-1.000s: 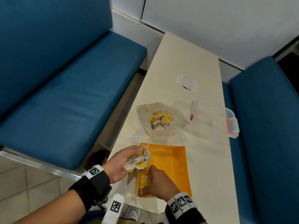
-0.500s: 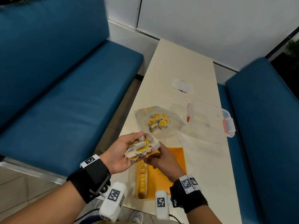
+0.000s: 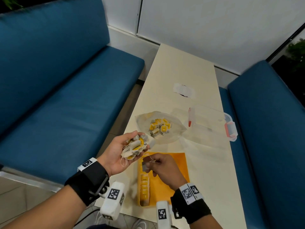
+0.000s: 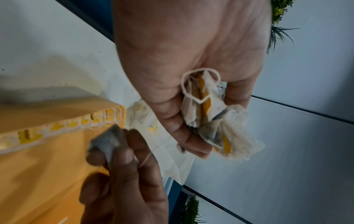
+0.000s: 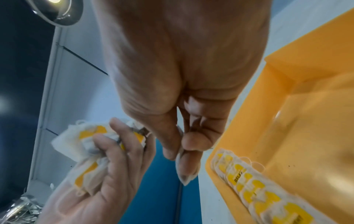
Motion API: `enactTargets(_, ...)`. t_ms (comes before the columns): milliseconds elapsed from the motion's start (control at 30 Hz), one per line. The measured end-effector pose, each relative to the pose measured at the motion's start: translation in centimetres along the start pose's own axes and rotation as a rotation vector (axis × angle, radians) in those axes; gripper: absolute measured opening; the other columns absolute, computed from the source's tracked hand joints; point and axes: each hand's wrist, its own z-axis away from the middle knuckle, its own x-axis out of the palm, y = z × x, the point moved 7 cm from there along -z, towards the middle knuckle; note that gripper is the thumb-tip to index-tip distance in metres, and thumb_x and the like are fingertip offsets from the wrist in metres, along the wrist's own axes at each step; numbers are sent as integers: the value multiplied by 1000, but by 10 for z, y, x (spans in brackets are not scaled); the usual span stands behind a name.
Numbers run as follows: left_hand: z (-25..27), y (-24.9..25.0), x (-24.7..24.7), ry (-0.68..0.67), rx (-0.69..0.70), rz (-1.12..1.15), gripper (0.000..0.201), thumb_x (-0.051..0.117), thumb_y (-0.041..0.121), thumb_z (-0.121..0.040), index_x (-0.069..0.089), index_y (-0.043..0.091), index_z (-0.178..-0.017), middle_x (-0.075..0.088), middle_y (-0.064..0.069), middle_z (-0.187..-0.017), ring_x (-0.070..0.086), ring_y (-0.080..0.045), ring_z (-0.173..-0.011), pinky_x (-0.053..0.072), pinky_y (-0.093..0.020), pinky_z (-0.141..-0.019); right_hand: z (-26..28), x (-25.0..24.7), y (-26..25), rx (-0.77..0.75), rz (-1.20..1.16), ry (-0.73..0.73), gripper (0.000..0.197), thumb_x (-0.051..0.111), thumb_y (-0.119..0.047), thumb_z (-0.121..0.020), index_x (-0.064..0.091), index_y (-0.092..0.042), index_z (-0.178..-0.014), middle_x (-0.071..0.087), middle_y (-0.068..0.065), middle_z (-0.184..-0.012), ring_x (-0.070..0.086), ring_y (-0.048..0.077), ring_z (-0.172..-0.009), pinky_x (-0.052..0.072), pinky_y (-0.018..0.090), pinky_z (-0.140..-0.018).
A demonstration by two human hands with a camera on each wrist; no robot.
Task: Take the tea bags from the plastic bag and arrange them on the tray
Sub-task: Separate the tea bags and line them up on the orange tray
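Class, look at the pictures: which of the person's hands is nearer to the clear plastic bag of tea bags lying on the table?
Left. The left hand holds a bunch of tea bags right beside the plastic bag; the right hand is nearer the person, over the tray.

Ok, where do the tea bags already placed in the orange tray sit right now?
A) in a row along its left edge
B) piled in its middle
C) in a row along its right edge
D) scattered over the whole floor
A: the placed tea bags form one row against the left wall of the orange tray, the rest of its floor showing bare.
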Motion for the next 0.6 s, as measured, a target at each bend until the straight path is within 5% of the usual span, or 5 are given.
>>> enactTargets(133,-3,-2,-9,15,16,20,23,60,28,-93,72,9,-96,67,-19,-97,69,-29,-86,61,-29,-65,2,-14,3,12,87,57,24,61,-4,-93,74,-21,-103,74,-4,-90,62,4,-60,47,21,-55)
enactTargets(200,-4,-5,-13,19,20,15,22,60,28,-91,71,9,-96,66,-17,-96,68,-29,-87,61,-29,-66,3,-23,3,-4,123,100,25,62,-5,-93,73,-27,-100,73,-6,-94,66,1,-74,52,21,-65)
enactTargets(333,-6,-14,-21,11,-3,2,23,58,28,-93,70,9,-98,65,-16,-95,64,-28,-86,59,-30,-68,8,-41,0,-23,117,183,16,64,-6,-92,71,-21,-93,74,-3,-85,68,3,-81,52,18,-69)
enactTargets(467,-8,-28,-25,1,-47,15,23,57,26,-95,68,8,-102,64,-17,-99,66,-30,-89,60,-33,-69,15,-47,-10,-46,105,192,10,67,-6,-91,73,-14,-90,72,-3,-79,65,1,-68,47,15,-61)
enactTargets(600,-13,-40,-27,6,-89,-12,22,60,25,-92,73,9,-99,67,-21,-109,68,-37,-104,57,-44,-91,21,-42,-21,-53,74,170,12,67,-5,-91,74,-14,-92,72,-3,-82,62,7,-54,50,19,-58)
